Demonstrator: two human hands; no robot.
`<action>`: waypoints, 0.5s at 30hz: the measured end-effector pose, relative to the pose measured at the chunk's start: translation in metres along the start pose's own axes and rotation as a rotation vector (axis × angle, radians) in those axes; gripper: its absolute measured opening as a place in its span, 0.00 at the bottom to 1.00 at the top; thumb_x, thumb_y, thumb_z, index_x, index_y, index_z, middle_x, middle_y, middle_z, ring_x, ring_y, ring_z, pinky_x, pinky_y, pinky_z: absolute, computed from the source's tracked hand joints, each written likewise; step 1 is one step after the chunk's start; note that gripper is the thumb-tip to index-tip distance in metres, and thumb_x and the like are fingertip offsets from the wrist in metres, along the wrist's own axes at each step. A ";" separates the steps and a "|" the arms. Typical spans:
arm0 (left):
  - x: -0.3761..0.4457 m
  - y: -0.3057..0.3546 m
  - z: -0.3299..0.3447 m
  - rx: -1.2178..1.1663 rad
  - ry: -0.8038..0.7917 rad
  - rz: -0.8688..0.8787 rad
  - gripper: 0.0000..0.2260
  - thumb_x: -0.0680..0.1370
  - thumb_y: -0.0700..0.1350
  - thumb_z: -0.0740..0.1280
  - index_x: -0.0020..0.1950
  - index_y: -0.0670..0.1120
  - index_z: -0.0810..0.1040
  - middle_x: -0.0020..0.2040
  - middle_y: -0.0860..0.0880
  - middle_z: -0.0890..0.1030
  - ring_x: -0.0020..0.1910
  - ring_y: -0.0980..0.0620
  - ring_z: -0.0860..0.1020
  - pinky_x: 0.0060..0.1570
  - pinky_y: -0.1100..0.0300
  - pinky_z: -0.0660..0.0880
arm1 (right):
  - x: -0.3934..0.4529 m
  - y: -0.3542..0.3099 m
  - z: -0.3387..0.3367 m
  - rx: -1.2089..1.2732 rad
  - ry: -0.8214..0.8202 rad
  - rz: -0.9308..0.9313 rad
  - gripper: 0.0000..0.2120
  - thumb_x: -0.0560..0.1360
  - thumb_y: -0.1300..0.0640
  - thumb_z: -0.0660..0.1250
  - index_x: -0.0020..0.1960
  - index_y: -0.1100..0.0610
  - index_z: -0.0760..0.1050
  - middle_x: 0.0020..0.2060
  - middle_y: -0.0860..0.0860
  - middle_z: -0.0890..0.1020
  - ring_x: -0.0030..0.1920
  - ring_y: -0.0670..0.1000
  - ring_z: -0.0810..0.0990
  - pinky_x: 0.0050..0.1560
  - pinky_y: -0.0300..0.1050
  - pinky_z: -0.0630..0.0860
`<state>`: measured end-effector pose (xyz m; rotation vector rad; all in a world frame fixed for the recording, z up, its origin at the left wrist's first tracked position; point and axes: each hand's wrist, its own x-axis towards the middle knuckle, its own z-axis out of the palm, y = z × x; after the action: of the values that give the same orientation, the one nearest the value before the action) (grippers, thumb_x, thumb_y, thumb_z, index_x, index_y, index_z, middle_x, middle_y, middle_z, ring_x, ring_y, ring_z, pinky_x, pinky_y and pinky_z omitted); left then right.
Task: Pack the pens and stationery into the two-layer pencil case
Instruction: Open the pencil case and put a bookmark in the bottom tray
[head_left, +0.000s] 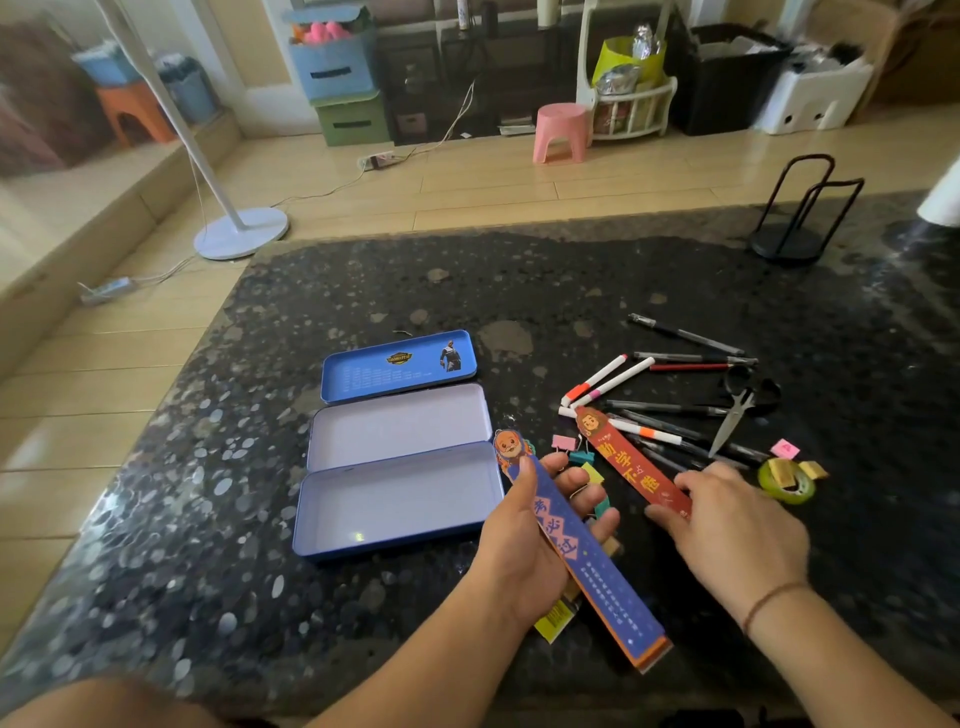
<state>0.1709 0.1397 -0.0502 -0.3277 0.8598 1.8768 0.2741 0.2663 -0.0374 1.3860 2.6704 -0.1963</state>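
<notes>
The blue tin pencil case (400, 499) lies open on the dark table, with its inner tray (397, 434) and printed lid (400, 366) folded out behind it; both trays hold nothing. My left hand (540, 530) grips a long blue bookmark (587, 561) just right of the case. My right hand (737, 525) pinches the near end of a red bookmark (631, 467) that rests on the table. Several pens (670, 400) and scissors (737, 410) lie beyond it.
Small binder clips (571, 449), sticky notes (784, 449) and a green tape roll (787, 486) lie around my hands. A black wire stand (795, 218) sits at the table's far right. A yellow item (556, 618) lies under my left wrist.
</notes>
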 end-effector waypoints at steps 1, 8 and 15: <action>0.000 0.000 0.000 -0.003 -0.001 -0.004 0.18 0.81 0.55 0.59 0.57 0.42 0.77 0.40 0.43 0.81 0.40 0.47 0.81 0.50 0.46 0.78 | 0.001 -0.002 0.001 0.015 0.001 0.001 0.18 0.71 0.36 0.65 0.57 0.44 0.74 0.50 0.44 0.74 0.40 0.45 0.76 0.30 0.40 0.73; 0.002 -0.001 0.001 -0.006 -0.038 -0.007 0.20 0.81 0.56 0.57 0.61 0.42 0.77 0.54 0.42 0.84 0.52 0.44 0.82 0.52 0.45 0.79 | 0.004 0.003 -0.022 0.675 0.054 -0.010 0.05 0.71 0.49 0.73 0.42 0.45 0.76 0.38 0.44 0.82 0.38 0.45 0.80 0.35 0.43 0.75; 0.006 0.001 0.006 -0.045 -0.094 0.041 0.25 0.77 0.59 0.60 0.63 0.41 0.74 0.48 0.44 0.83 0.48 0.46 0.83 0.50 0.49 0.77 | -0.043 -0.024 -0.014 0.489 -0.053 -0.288 0.11 0.71 0.43 0.70 0.53 0.40 0.76 0.43 0.39 0.79 0.42 0.40 0.78 0.42 0.39 0.78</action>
<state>0.1681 0.1478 -0.0484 -0.2488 0.7665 1.9357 0.2788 0.2206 -0.0146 1.0551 2.8825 -0.9539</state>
